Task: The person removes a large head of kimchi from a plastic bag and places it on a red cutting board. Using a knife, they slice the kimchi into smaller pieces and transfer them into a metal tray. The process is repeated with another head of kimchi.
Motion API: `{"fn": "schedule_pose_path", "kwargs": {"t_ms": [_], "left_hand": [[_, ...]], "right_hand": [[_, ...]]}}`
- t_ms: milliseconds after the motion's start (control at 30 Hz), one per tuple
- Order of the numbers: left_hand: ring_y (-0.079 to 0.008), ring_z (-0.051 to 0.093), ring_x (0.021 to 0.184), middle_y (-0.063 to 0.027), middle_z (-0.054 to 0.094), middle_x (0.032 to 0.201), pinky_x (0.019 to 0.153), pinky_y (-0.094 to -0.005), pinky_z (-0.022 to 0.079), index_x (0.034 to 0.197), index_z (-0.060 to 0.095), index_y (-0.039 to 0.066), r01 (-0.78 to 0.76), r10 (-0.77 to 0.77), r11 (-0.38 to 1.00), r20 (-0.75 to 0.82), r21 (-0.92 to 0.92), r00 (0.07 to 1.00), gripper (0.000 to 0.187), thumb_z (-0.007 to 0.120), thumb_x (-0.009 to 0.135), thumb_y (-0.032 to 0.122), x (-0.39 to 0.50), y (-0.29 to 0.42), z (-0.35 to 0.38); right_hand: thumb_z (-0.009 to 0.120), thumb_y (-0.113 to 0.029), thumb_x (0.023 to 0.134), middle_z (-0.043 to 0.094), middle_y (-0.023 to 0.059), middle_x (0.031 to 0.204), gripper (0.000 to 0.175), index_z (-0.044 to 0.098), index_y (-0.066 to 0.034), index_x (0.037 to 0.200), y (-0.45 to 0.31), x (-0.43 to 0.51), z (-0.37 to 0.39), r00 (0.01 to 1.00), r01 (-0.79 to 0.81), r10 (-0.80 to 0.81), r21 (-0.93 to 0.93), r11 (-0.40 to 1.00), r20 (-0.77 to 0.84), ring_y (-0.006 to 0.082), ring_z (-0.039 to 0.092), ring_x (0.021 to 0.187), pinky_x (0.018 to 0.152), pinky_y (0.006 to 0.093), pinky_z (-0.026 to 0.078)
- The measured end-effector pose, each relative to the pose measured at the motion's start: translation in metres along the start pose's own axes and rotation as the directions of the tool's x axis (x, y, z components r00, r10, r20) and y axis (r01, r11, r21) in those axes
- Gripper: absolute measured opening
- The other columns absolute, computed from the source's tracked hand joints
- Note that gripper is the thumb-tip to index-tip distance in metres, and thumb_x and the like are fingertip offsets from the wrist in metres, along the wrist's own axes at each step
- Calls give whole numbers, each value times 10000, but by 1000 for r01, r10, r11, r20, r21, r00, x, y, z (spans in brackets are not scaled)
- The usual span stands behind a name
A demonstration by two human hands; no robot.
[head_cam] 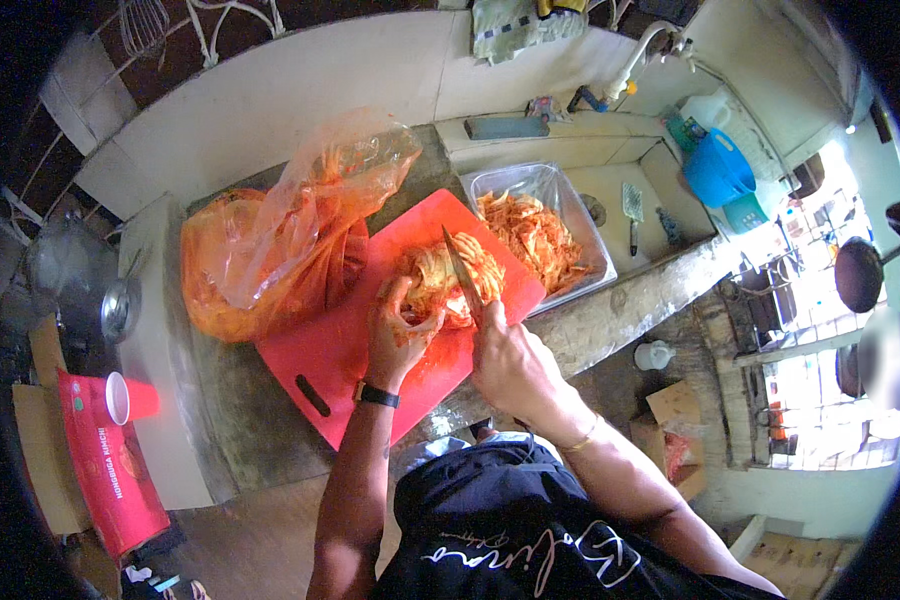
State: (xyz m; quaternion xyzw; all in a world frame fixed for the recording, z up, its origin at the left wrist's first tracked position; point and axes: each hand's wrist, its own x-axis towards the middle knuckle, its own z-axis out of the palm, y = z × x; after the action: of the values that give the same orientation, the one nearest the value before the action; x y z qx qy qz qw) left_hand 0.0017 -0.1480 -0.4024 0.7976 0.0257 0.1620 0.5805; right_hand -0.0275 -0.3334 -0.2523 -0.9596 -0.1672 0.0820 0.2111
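Kimchi cabbage [450, 274] lies in a heap on a red plastic cutting board [420, 375]. My left hand [401, 330], smeared with red seasoning, holds the heap's near left side with curled fingers. In my right hand [517, 364] is a kitchen knife [461, 274]; its blade lies across the cabbage and points away from me. A clear plastic bag [270, 255] with orange-red contents rests against the board's left part. Right of the board, a lined metal tray [607, 262] holds cut kimchi [532, 240].
A sink [607, 187] lies beyond the tray, with a grater [632, 206] inside and a blue basket [718, 169] at its right. A red cup [131, 399] and a printed red box [109, 465] stand left. The concrete counter's edge [622, 319] runs right.
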Motion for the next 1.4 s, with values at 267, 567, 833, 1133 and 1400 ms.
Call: {"fn": "schedule_pose_path", "kwargs": {"t_ms": [267, 567, 833, 1133, 1400], "left_hand": [[-435, 700, 1002, -227, 700, 1073, 864, -495, 571, 1101, 664, -12, -118, 120, 992, -57, 32, 991, 431, 922, 805, 165, 0, 11, -8], [-445, 696, 949, -238, 687, 1034, 828, -500, 563, 1058, 645, -13, -157, 161, 985, -58, 76, 985, 390, 909, 824, 153, 5, 14, -12], [-318, 704, 1161, -253, 729, 1223, 1032, -427, 555, 1382, 577, -98, -73, 77, 990, -32, 122, 996, 719, 950, 858, 223, -10, -19, -6], [-453, 666, 1195, -311, 663, 1318, 1047, -508, 533, 1420, 539, -99, -103, 150, 934, -112, 341, 982, 813, 938, 860, 336, -17, -13, -6], [-394, 670, 1123, -231, 681, 1229, 977, -496, 535, 1319, 569, -24, -58, 87, 972, -119, 228, 989, 678, 949, 845, 276, -7, 22, 14]], "right_hand": [[557, -124, 980, 651, 326, 824, 567, 435, 302, 1333, 32, 6, 26, 967, 253, -252, -49, 966, 25, 425, 681, 671, 638, 494, 591], [605, -101, 940, 686, 401, 938, 551, 471, 270, 1325, 46, -6, 44, 892, 444, -452, -246, 861, 27, 405, 707, 746, 652, 484, 598], [478, -174, 1048, 702, 315, 728, 469, 413, 146, 1384, 46, -11, 85, 997, -50, 42, 117, 992, 70, 510, 730, 675, 596, 616, 593], [418, -219, 1073, 711, 330, 790, 450, 447, 69, 1417, 112, 48, 35, 994, -87, 88, -18, 996, 66, 520, 737, 742, 685, 629, 602], [514, -167, 990, 729, 362, 917, 548, 442, 150, 1432, 185, 87, -2, 994, -105, 104, -12, 994, -38, 507, 760, 868, 773, 602, 614]]}}
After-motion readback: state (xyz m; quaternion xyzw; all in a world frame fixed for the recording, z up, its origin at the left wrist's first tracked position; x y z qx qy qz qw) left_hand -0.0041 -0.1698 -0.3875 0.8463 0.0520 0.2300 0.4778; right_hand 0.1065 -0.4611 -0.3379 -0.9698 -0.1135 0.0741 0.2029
